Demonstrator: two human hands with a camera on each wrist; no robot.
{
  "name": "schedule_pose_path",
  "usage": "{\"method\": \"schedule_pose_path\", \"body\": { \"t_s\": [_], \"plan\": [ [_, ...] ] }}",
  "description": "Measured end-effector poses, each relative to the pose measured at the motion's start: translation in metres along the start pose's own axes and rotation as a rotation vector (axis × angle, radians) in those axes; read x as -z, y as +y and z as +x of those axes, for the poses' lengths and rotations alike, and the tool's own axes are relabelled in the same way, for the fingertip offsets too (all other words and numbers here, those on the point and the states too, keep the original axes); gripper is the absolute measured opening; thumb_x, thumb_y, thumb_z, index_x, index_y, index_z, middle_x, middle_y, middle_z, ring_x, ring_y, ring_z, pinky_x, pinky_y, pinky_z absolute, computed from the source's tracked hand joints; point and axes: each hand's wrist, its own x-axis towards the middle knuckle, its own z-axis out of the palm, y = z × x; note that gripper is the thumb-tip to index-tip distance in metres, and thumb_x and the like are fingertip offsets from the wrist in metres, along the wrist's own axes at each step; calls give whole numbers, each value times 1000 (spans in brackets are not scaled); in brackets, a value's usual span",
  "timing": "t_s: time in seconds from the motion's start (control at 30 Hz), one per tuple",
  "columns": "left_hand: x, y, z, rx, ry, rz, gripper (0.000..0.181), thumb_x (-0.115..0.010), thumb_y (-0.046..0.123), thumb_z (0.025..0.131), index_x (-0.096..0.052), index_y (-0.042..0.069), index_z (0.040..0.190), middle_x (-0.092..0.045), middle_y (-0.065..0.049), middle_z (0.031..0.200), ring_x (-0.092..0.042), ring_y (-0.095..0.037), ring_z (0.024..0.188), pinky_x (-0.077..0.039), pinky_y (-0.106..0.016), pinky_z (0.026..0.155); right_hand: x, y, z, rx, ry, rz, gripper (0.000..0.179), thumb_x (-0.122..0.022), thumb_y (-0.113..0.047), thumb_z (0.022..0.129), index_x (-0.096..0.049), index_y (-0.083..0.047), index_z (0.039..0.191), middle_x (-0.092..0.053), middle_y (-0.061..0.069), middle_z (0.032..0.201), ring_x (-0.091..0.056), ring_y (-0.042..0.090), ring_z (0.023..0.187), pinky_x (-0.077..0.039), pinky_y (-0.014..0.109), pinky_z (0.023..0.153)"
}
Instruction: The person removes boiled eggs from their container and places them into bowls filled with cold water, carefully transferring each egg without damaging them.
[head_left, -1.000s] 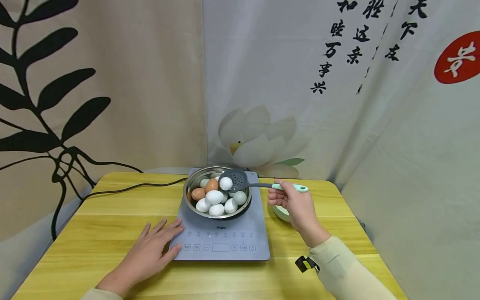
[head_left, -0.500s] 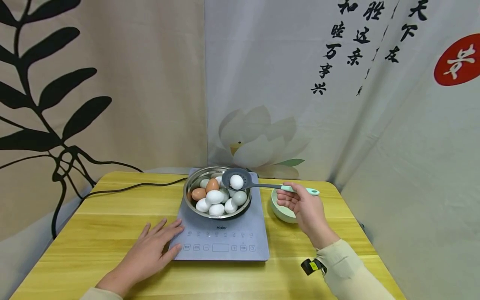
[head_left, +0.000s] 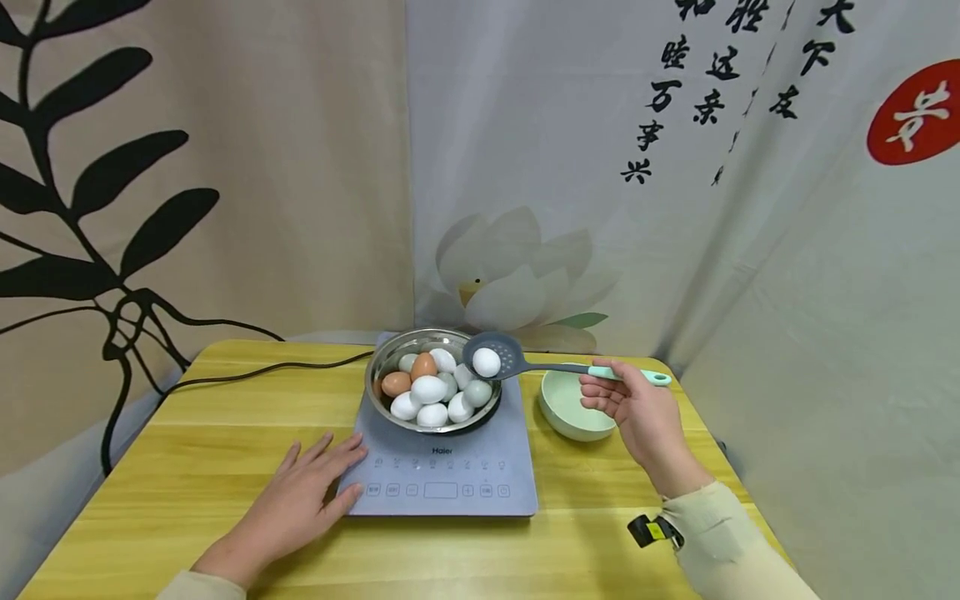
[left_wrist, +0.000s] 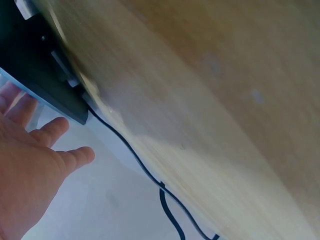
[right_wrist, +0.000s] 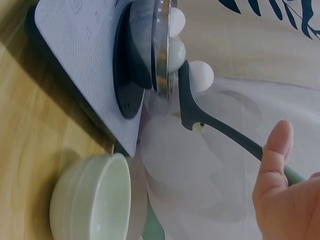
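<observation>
My right hand [head_left: 645, 412] grips the mint-green handle of a dark grey slotted spoon [head_left: 513, 357]. One white egg [head_left: 487, 362] sits in the spoon's head, over the right rim of a metal bowl [head_left: 381, 358]. White, pale green and brown eggs [head_left: 428, 390] fill that bowl, which stands on a grey induction cooker [head_left: 450, 471]. In the right wrist view the spoon [right_wrist: 227, 131] is raised above the tabletop, the egg [right_wrist: 201, 76] resting on it. My left hand [head_left: 296, 504] lies with fingers spread, fingertips at the cooker's left edge.
A pale green bowl [head_left: 576, 421] stands on the wooden table [head_left: 187, 467] right of the cooker, partly below my right hand. A black cord [head_left: 277, 367] runs left from the cooker. Printed curtains [head_left: 525, 167] hang behind the table.
My right hand has moved rightward with the spoon, carrying the egg from above the other eggs to the metal bowl's right rim. More of the green bowl shows. The left hand stays put.
</observation>
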Motion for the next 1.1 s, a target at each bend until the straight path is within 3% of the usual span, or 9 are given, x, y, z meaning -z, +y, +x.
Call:
{"method": "schedule_pose_path", "body": {
  "t_s": [0.27, 0.63, 1.1],
  "plan": [
    [-1, 1, 3, 3, -4, -10, 53, -66, 51, 104, -65, 23, 149, -53, 0, 165, -46, -50, 152, -27, -82, 119, 40, -20, -20, 44, 19, 17, 29, -52, -27, 115, -76, -11, 113, -83, 7, 98, -81, 14, 88, -67, 30, 83],
    [-1, 0, 5, -18, 2, -14, 53, -66, 49, 104, -65, 22, 149, -53, -1, 165, -46, -51, 151, -28, -83, 117, 98, -31, -43, 79, 78, 32, 29, -55, -28, 113, -79, -11, 111, -83, 8, 97, -82, 15, 90, -68, 31, 82],
    [-2, -4, 1, -25, 3, -11, 52, -70, 47, 103, -66, 21, 148, -55, -2, 163, -47, -52, 150, -31, -84, 113, 128, -17, -50, 12, 181, -2, 29, -56, -33, 113, -77, -14, 110, -82, 7, 98, -81, 14, 91, -67, 31, 84]
  ]
}}
